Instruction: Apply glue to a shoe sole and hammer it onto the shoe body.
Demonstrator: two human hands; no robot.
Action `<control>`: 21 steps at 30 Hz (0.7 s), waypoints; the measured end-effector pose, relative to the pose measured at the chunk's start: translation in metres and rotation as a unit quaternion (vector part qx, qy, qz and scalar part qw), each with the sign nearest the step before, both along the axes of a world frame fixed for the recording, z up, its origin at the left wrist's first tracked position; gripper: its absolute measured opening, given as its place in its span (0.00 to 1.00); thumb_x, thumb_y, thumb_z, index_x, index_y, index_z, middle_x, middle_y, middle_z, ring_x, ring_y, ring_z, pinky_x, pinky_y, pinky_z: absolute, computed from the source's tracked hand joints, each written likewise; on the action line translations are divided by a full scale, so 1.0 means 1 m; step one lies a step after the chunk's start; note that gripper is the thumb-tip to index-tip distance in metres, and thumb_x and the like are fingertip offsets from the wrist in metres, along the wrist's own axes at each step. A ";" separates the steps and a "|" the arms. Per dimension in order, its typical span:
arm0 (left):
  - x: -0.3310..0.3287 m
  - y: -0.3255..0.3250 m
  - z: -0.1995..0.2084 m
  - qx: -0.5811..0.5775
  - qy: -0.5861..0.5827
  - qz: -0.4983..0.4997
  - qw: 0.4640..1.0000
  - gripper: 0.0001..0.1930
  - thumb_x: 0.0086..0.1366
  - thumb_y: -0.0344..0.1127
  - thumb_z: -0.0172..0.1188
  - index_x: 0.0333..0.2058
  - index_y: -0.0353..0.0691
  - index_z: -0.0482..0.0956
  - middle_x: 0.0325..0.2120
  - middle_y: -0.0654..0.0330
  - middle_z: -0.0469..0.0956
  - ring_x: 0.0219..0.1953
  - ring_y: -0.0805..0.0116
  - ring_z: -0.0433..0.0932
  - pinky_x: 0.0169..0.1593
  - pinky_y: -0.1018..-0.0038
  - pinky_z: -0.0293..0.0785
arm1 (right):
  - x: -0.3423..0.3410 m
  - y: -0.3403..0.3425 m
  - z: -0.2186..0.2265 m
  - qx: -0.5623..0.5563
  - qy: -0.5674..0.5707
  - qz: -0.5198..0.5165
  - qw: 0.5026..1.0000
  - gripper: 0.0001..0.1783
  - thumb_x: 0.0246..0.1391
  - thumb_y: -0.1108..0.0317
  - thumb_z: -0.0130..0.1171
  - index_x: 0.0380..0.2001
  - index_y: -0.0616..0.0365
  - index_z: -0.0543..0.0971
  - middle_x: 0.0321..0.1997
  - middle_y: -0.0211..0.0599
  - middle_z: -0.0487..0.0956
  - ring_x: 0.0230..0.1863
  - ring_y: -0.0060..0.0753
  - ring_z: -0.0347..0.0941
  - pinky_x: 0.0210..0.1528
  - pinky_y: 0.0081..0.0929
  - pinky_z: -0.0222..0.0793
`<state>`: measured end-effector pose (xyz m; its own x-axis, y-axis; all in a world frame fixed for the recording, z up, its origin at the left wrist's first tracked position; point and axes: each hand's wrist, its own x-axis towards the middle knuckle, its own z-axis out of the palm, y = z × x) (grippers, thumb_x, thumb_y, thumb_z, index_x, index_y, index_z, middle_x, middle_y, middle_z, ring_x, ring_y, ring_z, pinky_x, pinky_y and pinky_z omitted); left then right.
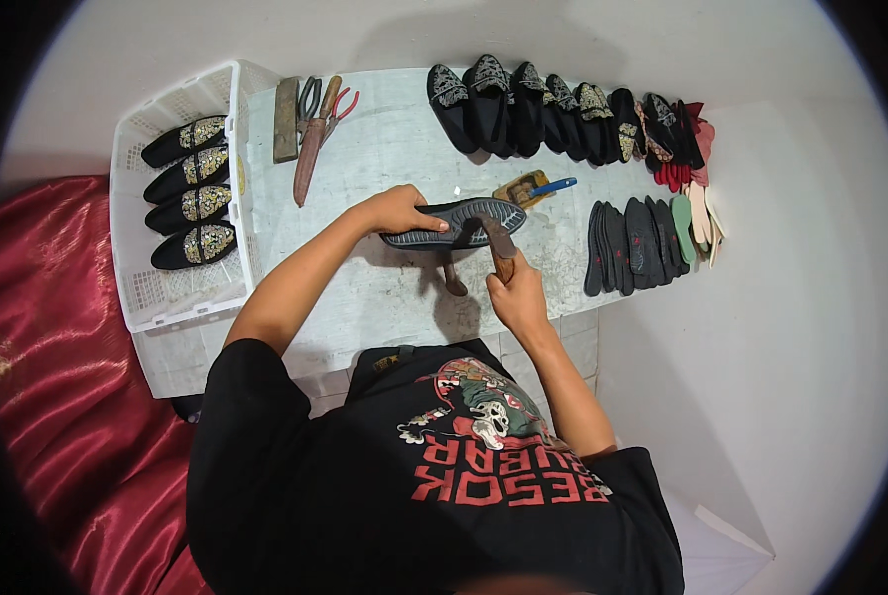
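Note:
Over the middle of the table, a black shoe is turned with its ribbed sole up. My left hand is closed on its left end, thumb lying on the sole. A hammer is in my right hand, fingers wrapped round the wooden handle. Its dark curved head lies over the right part of the sole; whether it touches cannot be made out. Under the shoe, a brownish rod-like piece sticks out toward me; the rest of it is hidden. Just beyond the shoe sits a small yellowish tub with a blue-handled brush across it.
At left, a white plastic basket holds several black shoes with glittery uppers. Behind my left hand lie a block, a sheathed knife and red-handled pliers. Decorated black shoes line the back; black soles lie at right.

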<state>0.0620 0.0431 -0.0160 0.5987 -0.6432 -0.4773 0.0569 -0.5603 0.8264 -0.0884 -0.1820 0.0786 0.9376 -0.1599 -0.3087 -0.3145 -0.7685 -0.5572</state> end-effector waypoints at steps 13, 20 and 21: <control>0.001 -0.003 -0.001 0.010 0.004 0.001 1.000 0.29 0.54 0.61 0.72 0.26 0.33 0.87 0.17 0.60 0.78 0.21 0.71 0.74 0.28 0.71 0.70 | 0.002 -0.039 -0.013 0.008 -0.048 -0.070 0.996 0.12 0.47 0.71 0.56 0.33 0.70 0.73 0.27 0.65 0.76 0.33 0.66 0.73 0.39 0.49 0.69; -0.001 0.002 -0.007 -0.037 0.030 0.024 0.999 0.27 0.56 0.59 0.72 0.30 0.34 0.87 0.19 0.63 0.79 0.23 0.74 0.74 0.30 0.72 0.69 | 0.015 -0.044 -0.009 0.006 -0.020 -0.054 0.998 0.14 0.47 0.70 0.56 0.35 0.72 0.75 0.32 0.70 0.78 0.40 0.73 0.76 0.46 0.52 0.71; -0.002 0.003 -0.008 -0.039 0.029 0.026 0.998 0.27 0.56 0.59 0.72 0.30 0.34 0.87 0.19 0.63 0.79 0.23 0.74 0.74 0.30 0.72 0.69 | 0.017 -0.043 -0.007 0.006 -0.015 -0.052 0.999 0.15 0.47 0.70 0.56 0.36 0.72 0.75 0.33 0.70 0.79 0.41 0.73 0.76 0.47 0.51 0.71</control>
